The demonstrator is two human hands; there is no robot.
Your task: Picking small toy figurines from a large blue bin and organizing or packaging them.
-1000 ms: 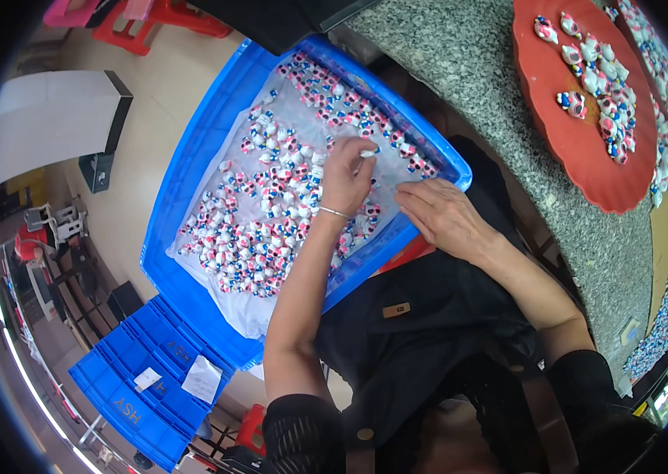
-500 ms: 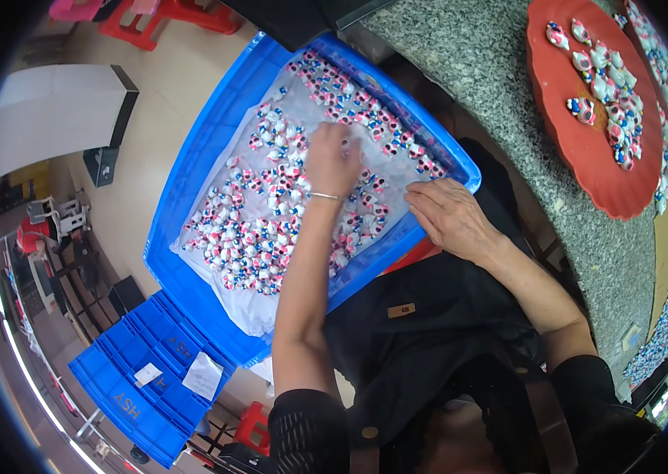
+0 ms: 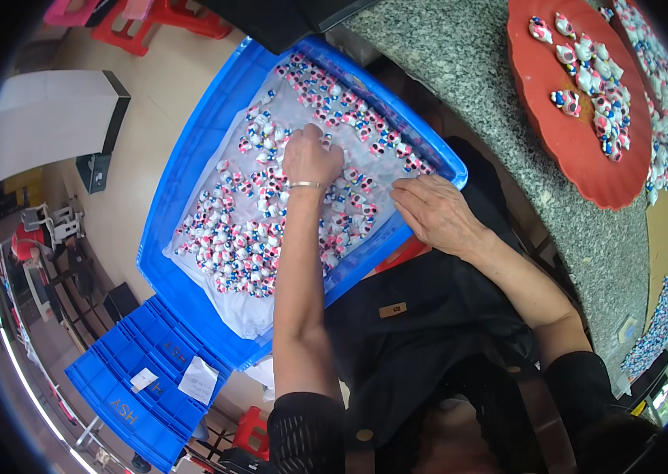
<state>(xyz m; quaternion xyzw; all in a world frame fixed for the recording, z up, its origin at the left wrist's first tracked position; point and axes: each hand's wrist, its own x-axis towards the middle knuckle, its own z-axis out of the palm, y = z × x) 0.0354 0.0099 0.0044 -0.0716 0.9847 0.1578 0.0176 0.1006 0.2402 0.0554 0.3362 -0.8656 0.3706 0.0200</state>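
A large blue plastic crate [image 3: 161, 207], lined with white sheeting [image 3: 248, 320], holds many small white figurines [image 3: 251, 257] with pink and blue paint. My left hand [image 3: 312, 158], a bangle at its wrist, is down among them near the crate's middle. Its fingers are curled together, and whatever they pinch is hidden under the hand. My right hand [image 3: 438, 213] lies over the crate's near right rim, fingers pressed together and bent over the edge, fingertips on the inner side.
At the right, a scalloped red plate [image 3: 535, 99] with several figurines stands on a speckled stone counter [image 3: 468, 79]; more figurines [image 3: 662, 95] lie beyond it. A blue slatted crate [image 3: 124, 367] with paper slips sits at lower left. Red stools [image 3: 124, 31] stand at upper left.
The whole view has shifted slightly, moving the crate and plate leftward in the picture. My left hand stays among the figurines with its fingers more curled. My right hand remains on the rim.
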